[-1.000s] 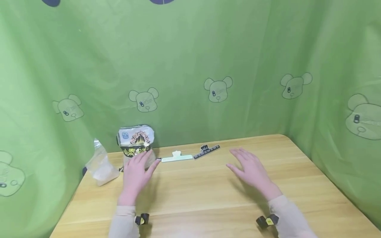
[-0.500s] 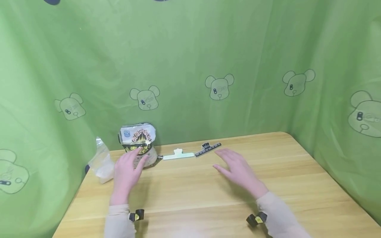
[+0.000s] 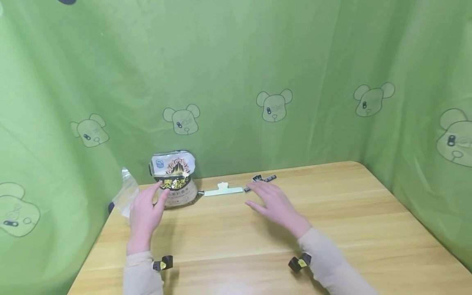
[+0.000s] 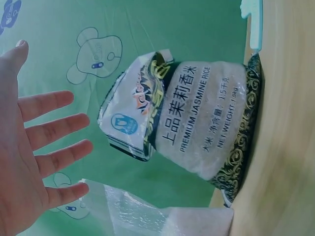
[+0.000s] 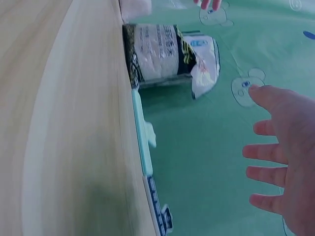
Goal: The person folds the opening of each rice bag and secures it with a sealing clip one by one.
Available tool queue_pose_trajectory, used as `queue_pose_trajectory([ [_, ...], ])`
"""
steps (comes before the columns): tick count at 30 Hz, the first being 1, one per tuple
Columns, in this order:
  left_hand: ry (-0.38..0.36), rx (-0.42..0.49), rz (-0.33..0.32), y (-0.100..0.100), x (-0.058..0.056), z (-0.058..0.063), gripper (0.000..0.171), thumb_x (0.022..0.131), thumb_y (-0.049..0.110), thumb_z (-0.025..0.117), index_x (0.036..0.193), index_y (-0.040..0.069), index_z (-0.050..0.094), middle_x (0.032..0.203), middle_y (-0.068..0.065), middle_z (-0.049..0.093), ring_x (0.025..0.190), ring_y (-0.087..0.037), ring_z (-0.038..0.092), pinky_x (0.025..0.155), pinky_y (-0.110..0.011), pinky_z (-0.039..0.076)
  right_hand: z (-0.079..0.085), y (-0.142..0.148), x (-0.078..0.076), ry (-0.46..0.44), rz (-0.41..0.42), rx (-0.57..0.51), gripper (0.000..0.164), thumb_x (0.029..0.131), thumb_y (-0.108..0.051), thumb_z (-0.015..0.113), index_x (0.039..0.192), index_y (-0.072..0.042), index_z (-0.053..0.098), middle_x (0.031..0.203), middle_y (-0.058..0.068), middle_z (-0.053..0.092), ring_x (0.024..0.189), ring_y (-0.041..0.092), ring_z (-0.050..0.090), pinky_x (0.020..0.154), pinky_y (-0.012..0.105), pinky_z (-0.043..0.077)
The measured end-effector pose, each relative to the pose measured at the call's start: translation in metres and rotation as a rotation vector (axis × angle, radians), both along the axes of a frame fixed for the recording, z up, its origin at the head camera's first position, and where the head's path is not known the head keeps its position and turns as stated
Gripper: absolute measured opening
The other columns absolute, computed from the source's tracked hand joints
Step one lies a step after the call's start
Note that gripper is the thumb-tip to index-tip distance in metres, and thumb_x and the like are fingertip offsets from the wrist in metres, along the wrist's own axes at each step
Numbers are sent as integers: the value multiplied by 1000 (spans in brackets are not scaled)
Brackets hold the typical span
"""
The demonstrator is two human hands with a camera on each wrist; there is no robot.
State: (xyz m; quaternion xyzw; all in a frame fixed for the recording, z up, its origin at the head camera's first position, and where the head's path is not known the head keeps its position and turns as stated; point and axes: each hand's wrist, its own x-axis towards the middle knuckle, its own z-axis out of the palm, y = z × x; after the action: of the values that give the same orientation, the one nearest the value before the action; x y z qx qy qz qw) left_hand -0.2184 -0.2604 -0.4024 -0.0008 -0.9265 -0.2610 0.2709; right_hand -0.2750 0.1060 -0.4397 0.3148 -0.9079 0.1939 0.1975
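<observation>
Step in hand: prob. a reach, nothing gripped yet. L hand (image 3: 143,215) is spread, fingers pointing at the jasmine rice bag (image 4: 184,118) w/ a visible gap; R hand (image 3: 277,205) also has fingers apart & relaxed, held above the table (image 3: 228,237) nr the black piano-key sealing clip (image 3: 267,180), not touching. Rice bag stands nr the table's back L corner, at the back edge, top bent over. Clear plastic bag (image 3: 127,192) is L of it, toward the L edge; partly behind L hand, contact unlikely but can't tell. Mint-green sealing clip (image 3: 223,191) lies along the back edge just R of the rice bag, piano-key clip angled beside it. Next move, I'd guess, calls for picking a target, lowering to it & closing fingers: thin clips want a fingertip pinch, rice bag both hands.
</observation>
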Motion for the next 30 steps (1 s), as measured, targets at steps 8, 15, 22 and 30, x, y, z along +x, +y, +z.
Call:
queue_pose_trajectory([
  [8, -44, 91, 4, 1, -8, -9, 64, 100, 53, 42, 144, 7, 44, 146, -22, 47, 136, -42, 41, 115, -58, 28, 2, -46, -8, -161, 59, -94, 59, 95, -47, 57, 145, -17, 45, 147, 6, 51, 136, 30, 47, 115, 52, 34],
  [15, -99, 259, 46, -2, -15, -21, 66, 100, 51, 42, 151, 9, 31, 156, -20, 33, 143, -42, 30, 117, -61, 22, 1, -85, -11, -414, 73, -297, 64, 96, -43, 57, 150, -17, 35, 155, 7, 40, 144, 29, 36, 119, 49, 27],
  [22, -93, 430, 88, -1, -32, -28, 74, 97, 59, 40, 154, 15, 23, 160, -15, 24, 147, -38, 23, 118, -61, 19, 0, -121, -25, -547, 88, -412, 71, 95, -41, 58, 154, -17, 25, 158, 9, 32, 144, 29, 34, 118, 50, 28],
  [30, -119, 568, 139, 1, -51, -36, 77, 97, 57, 45, 156, 17, 15, 163, -14, 15, 149, -38, 17, 119, -63, 15, -3, -157, -40, -693, 115, -539, 81, 93, -52, 56, 156, -20, 16, 159, 13, 28, 143, 34, 34, 115, 53, 33],
])
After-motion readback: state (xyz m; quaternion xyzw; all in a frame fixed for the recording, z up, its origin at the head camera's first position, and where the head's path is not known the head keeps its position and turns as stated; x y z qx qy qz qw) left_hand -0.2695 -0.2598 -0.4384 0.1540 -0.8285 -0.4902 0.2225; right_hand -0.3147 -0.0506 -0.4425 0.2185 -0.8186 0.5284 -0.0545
